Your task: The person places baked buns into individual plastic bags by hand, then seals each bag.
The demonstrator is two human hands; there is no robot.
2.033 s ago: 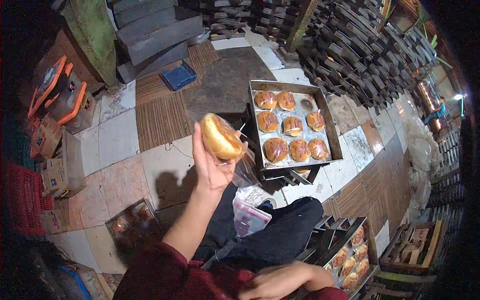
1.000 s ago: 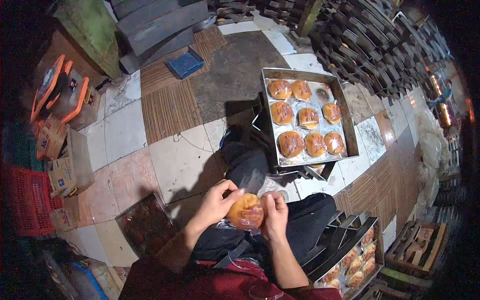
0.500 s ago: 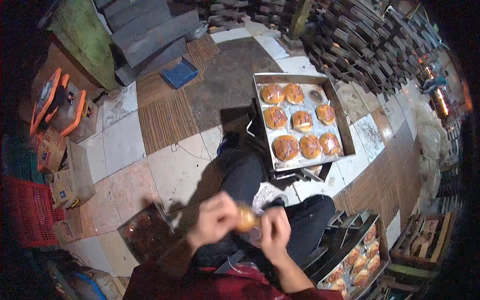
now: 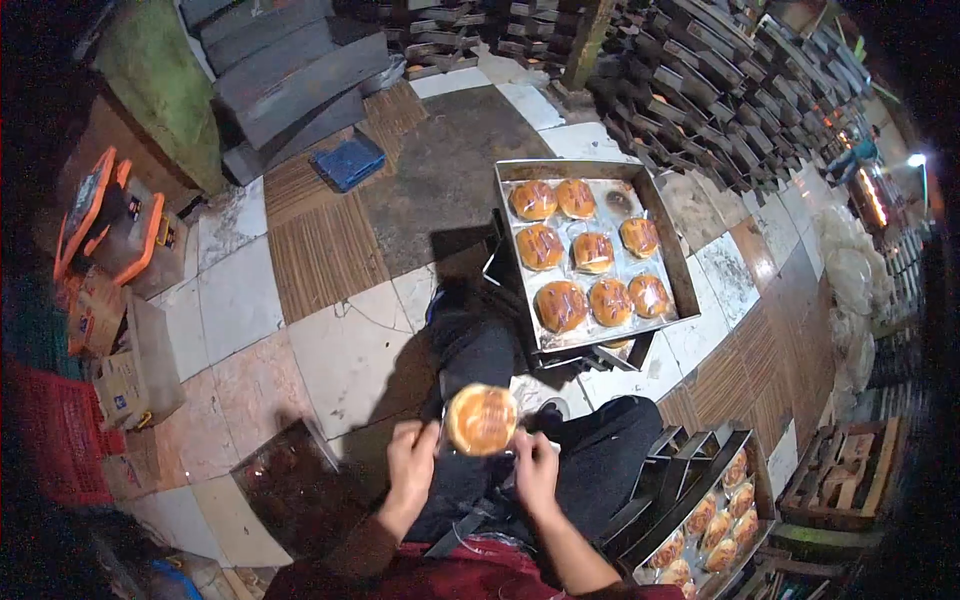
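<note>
Between my hands, above my lap, a round golden-brown bun [image 4: 483,420] hangs with its browned top facing me. My left hand [image 4: 412,465] is closed at its left side, and my right hand [image 4: 537,468] pinches at its lower right. Both seem to grip the ends of a clear plastic wrapper, which barely shows. Ahead of my knees, a metal tray [image 4: 683,262] holds several glossy buns in clear plastic. A second tray [image 4: 765,480], with several more wrapped buns, stands at my right side.
Stacked dark trays [image 4: 690,90] fill the back right. At the left stand an orange-rimmed clear bin [image 4: 150,240], cardboard boxes [image 4: 122,385] and a red crate [image 4: 65,440]. A blue plastic bag [image 4: 347,162] lies on the tiled floor. A wooden crate [image 4: 845,475] sits at the right.
The bun has turned its browned top toward me and moved slightly up. My hands have shifted a little lower and to the left, closed on either side of it.
</note>
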